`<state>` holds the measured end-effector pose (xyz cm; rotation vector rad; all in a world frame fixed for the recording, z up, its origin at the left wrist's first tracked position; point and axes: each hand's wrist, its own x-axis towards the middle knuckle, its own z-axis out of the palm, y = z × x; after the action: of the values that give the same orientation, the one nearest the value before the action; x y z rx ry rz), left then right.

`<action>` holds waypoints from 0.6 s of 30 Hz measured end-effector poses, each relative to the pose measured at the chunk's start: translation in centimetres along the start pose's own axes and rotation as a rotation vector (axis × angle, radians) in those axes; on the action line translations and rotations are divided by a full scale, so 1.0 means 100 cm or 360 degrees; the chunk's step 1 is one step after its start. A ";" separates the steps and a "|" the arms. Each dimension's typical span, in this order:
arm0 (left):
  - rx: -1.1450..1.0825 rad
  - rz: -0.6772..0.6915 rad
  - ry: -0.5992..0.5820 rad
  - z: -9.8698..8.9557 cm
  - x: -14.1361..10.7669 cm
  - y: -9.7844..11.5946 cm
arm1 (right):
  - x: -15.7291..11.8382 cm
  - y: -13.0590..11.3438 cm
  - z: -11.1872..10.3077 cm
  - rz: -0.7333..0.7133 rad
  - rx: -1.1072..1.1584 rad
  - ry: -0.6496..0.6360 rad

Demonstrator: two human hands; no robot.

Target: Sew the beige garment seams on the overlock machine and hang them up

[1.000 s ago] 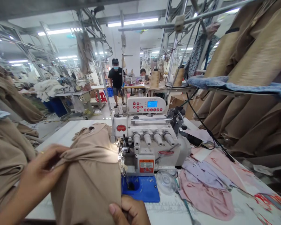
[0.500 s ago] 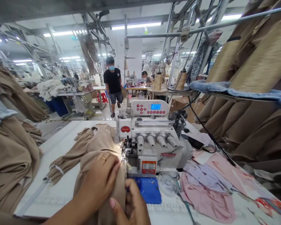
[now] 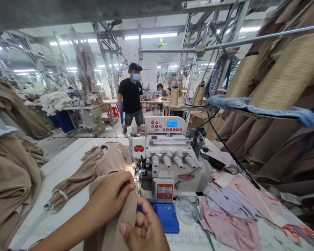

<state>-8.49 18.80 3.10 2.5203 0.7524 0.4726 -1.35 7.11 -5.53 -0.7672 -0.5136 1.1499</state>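
Note:
A tan garment [image 3: 112,158] lies on the white table, its near part running under the needle area of the overlock sewing machine [image 3: 170,150]. With fingers bent and pinched at the fabric's edge, my left hand [image 3: 117,191] is just in front of the lit presser foot. My right hand [image 3: 145,223] grips the same edge nearer to me, thumb on top and fingers curled at the right side. Behind my left hand, a gathered sleeve [image 3: 59,193] with a white band at its end spreads to the left.
A blue plate [image 3: 167,218] and a clear round dish [image 3: 187,211] sit before the machine. Pink cloth pieces [image 3: 227,223] and scissors [image 3: 307,237] lie right. Tan garments [image 3: 13,174] hang left; thread cones [image 3: 282,76] stand upper right. A masked person [image 3: 131,97] stands beyond the table.
The person in black has come closer and a little to the right. My hands still hold the fabric edge by the machine; my left fingers are pinched more tightly. The view has shifted slightly.

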 end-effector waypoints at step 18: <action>-0.0024 0.0159 0.0118 0.011 -0.009 -0.013 | -0.008 0.020 -0.034 -0.0232 -0.0980 0.0136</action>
<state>-9.24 18.87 1.33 2.5470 0.6491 0.6070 -0.40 5.87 -9.21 -1.2782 -0.8538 0.8179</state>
